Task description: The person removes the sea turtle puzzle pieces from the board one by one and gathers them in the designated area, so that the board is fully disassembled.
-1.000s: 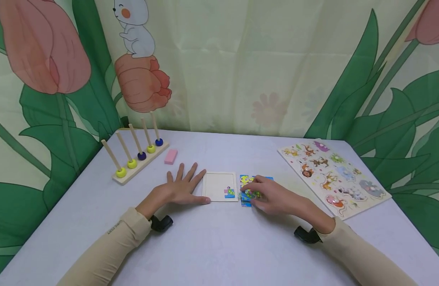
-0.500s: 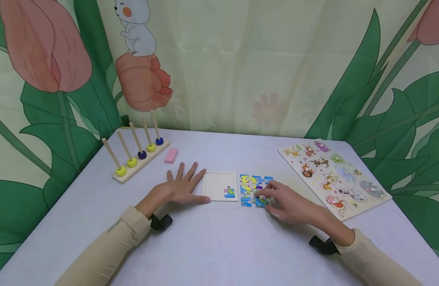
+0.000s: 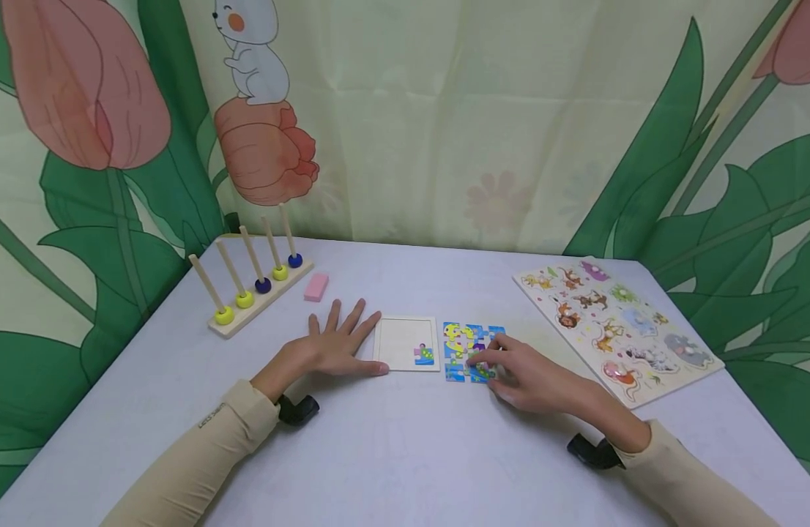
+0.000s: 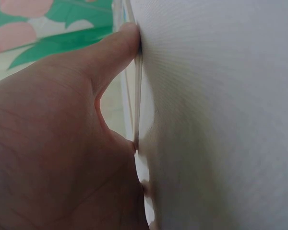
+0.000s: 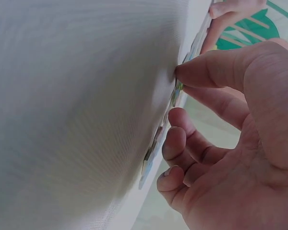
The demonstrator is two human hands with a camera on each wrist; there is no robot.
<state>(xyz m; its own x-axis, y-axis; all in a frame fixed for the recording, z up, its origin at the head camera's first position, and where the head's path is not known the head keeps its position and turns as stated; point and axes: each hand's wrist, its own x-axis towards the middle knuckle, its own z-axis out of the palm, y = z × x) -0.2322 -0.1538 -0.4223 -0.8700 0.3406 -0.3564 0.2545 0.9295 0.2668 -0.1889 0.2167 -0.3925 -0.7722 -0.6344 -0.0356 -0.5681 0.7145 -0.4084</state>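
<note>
My left hand (image 3: pixel 332 350) lies with spread fingers on the table, its thumb at the near left corner of a square wooden puzzle tray (image 3: pixel 395 340). The left wrist view shows the thumb (image 4: pixel 117 45) against the tray's edge. In the tray's near right corner sit jigsaw pieces (image 3: pixel 424 355) in blue, green and pink. Just right of the tray lies a group of colourful jigsaw pieces (image 3: pixel 454 372). There my right hand (image 3: pixel 526 373) pinches a piece at the near side between thumb and index finger; the other fingers (image 5: pixel 175 143) are curled. The hand partly hides the group's right side.
A wooden peg stand (image 3: pixel 260 296) with yellow and dark blue beads stands at the left. Near it lies a pink block (image 3: pixel 316 287). A wooden animal puzzle board (image 3: pixel 616 329) lies at the right. A printed curtain (image 3: pixel 431 132) hangs behind the white table (image 3: pixel 379 454).
My right hand first moved right, uncovering the piece group, then slid slightly left; the gap between the near pieces narrowed. The left hand and tray have stayed put.
</note>
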